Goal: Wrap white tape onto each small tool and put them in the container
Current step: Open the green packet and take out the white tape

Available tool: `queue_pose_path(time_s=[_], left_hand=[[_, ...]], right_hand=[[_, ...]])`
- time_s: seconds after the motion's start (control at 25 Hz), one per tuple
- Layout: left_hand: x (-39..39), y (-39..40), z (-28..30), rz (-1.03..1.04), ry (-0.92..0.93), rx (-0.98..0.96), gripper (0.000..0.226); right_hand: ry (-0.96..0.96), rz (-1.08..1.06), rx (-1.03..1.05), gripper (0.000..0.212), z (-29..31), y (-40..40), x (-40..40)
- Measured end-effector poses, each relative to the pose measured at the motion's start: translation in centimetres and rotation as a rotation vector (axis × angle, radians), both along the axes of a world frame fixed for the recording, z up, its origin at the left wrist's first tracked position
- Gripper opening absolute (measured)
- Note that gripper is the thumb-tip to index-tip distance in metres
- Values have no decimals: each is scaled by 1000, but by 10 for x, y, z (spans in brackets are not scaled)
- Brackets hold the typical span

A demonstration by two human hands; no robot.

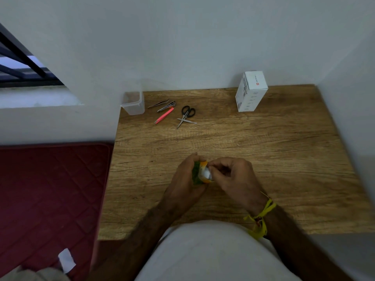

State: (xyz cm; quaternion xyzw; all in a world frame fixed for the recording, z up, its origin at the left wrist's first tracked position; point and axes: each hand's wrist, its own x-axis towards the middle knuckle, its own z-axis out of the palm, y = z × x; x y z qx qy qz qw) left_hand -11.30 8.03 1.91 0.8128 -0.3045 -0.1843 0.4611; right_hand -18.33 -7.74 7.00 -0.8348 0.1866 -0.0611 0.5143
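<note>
Tape roll (pixel 203 173): mostly hidden inside the left hand (pixel 185 183); only a green and orange wrapper edge and a white patch show. Right hand (pixel 233 177) fingertips cover its right side; whether a tape end is lifted cannot be told.

Box (pixel 250 91): print too small to read.

Silver tools (pixel 162 105) by the pink tweezers (pixel 164 116): too small to tell their kinds; 1 slim piece lies crossed under the scissors (pixel 186 116).

Container (pixel 134 103): clear walls, contents not discernible.

Desk (pixel 284 149): near edge hidden by the person's torso.

Window (pixel 22 63): cut by the left edge.
</note>
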Motion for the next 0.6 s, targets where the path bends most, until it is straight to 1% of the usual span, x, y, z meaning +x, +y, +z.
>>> queue_pose_path(time_s=[0.08,0.2,0.32,0.4,0.44,0.48,0.6], left_hand=[[0,-1,2,-10,-18,-6,62],[0,-2,-3,-12,-26,18,68],[-1,-2,-8,-8,-46,19,65],[-1,-2,-8,-5,-61,21,63],[0,-2,-8,1,-64,26,64],[0,-1,-8,9,-65,34,65],[0,2,-9,31,-81,42,66]], right_hand=[[32,-18,21,15,0,1,1],[77,-6,-57,20,-1,2,4],[132,18,-89,21,0,1,8],[169,45,-92,16,1,0,9],[192,63,-86,13,1,0,9],[219,83,-66,13,1,0,9],[299,121,54,25,1,-1,8]])
